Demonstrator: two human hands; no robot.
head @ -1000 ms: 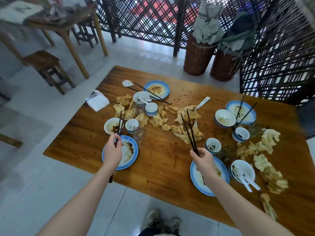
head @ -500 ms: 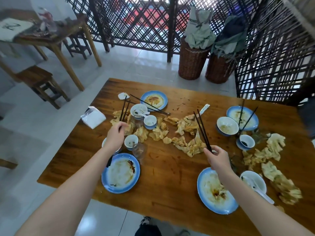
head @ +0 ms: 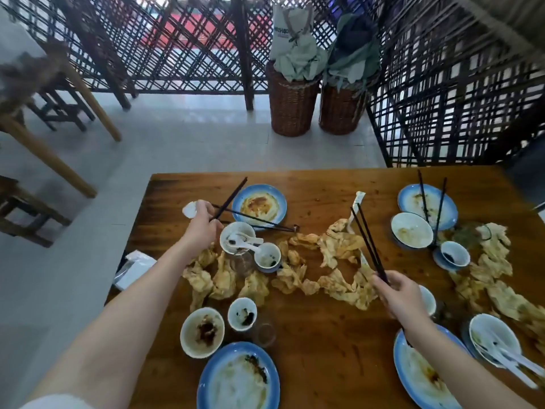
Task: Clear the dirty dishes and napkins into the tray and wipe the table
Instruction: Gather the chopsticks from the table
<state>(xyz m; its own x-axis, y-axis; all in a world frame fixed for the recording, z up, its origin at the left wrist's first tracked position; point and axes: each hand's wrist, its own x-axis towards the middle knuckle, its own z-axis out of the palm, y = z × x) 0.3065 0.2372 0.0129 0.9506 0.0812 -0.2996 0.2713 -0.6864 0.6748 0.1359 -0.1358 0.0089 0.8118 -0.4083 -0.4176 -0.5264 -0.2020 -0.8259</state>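
My left hand (head: 203, 222) grips a pair of dark chopsticks (head: 231, 197) at the table's far left, beside another pair (head: 259, 221) lying across a blue-rimmed plate (head: 259, 205). My right hand (head: 398, 293) holds a second pair of chopsticks (head: 367, 240), tips up, over the soiled napkins (head: 324, 261) strewn along the wooden table (head: 318, 343). Dirty plates (head: 238, 379) (head: 421, 376) (head: 427, 203), bowls (head: 202, 332) (head: 411, 230) (head: 237, 237) and small cups (head: 242, 314) (head: 267, 256) (head: 454, 255) stand around. No tray is in view.
A white tissue pack (head: 134, 268) sits at the table's left edge. A bowl with white spoons (head: 495, 340) is at the right. Two wicker baskets (head: 292, 104) stand beyond the table by a lattice screen. Wooden stools and another table (head: 44, 113) are to the left.
My left hand has carried its chopsticks from the near plate up to the far-left plate. My right hand has lifted its chopsticks above the napkins. The view has tilted forward.
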